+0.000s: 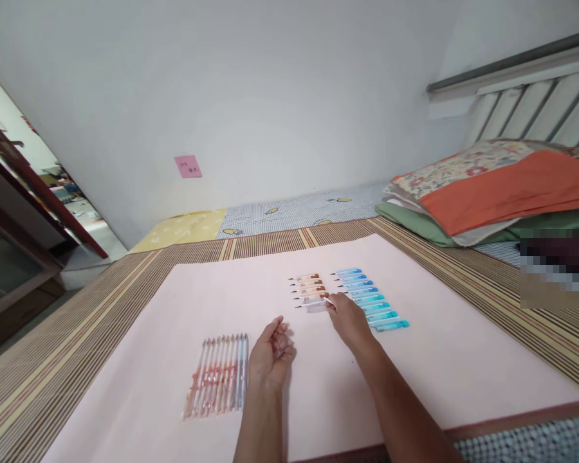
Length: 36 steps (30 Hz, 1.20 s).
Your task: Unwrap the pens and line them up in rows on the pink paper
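Note:
My right hand pinches the right end of a slim white pen with a dark tip pointing left. This pen lies low over the sheet, just below a column of brown-and-white pens. Close beyond my right fingers is a column of pens in blue and turquoise, partly covered by the hand. My left hand rests palm inward above the sheet, its fingers loosely bent and no object visible in them. To its left, several pale pens with pinkish-red marks lie side by side, tips away from me.
Beneath the pens is a large pale pink sheet on a striped mat. Folded bedding with an orange cover is piled at the right. A pink note sticks to the wall behind. A doorway opens at far left.

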### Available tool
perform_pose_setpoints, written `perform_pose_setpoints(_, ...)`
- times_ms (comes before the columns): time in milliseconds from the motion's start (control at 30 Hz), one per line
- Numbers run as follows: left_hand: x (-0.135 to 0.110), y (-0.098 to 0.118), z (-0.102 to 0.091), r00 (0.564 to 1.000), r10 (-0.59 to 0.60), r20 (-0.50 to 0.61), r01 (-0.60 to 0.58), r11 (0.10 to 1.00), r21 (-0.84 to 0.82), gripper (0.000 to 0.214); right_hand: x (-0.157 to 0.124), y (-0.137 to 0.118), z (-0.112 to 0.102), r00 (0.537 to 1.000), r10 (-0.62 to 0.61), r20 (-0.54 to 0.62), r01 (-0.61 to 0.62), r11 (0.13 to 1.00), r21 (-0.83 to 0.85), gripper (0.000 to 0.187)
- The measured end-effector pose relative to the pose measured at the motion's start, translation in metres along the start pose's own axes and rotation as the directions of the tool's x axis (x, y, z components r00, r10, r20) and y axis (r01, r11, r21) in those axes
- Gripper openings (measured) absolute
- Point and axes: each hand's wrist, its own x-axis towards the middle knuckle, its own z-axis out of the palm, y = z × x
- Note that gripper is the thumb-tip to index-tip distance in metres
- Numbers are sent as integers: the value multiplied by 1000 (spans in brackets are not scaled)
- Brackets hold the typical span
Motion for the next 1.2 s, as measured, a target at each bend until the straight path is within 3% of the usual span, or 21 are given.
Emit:
perform_pose_setpoints(633, 1, -1, 0, 1000, -15, 13, 15, 1000, -9, 6, -1, 0, 3, 1000, -20, -22, 19, 999, -45, 24)
perform_pose_setpoints(1200, 1, -1, 0, 1000, -22, 19, 22, 1000, -4, 5, -1, 3, 5, 998, -26, -54, 27, 999, 21, 22)
